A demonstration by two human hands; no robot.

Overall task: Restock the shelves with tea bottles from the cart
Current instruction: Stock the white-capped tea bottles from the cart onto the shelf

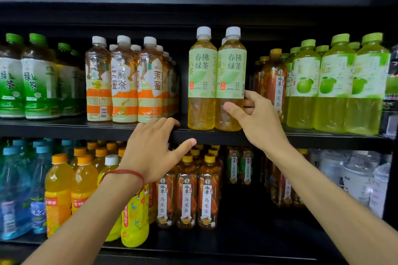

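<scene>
A white-capped tea bottle [230,79] of golden tea, upright on the middle shelf [64,129], is gripped by the right hand [259,121]; the left hand [154,153] is spread open at the shelf edge.

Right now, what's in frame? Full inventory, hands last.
pale-label tea bottles: two in front, white caps, middle shelf centre
orange-label bottles: several, white caps, left of those
green-label bottles: several, green caps, far left
lime-coloured bottles: several, green caps, middle shelf right
brown bottles: several, yellow caps, lower shelf centre
orange bottles: several, lower shelf left
blue bottles: several, lower shelf far left
bracelet: one, red, left wrist
left hand: open, at middle shelf edge
right hand: grips right pale-label bottle
</scene>
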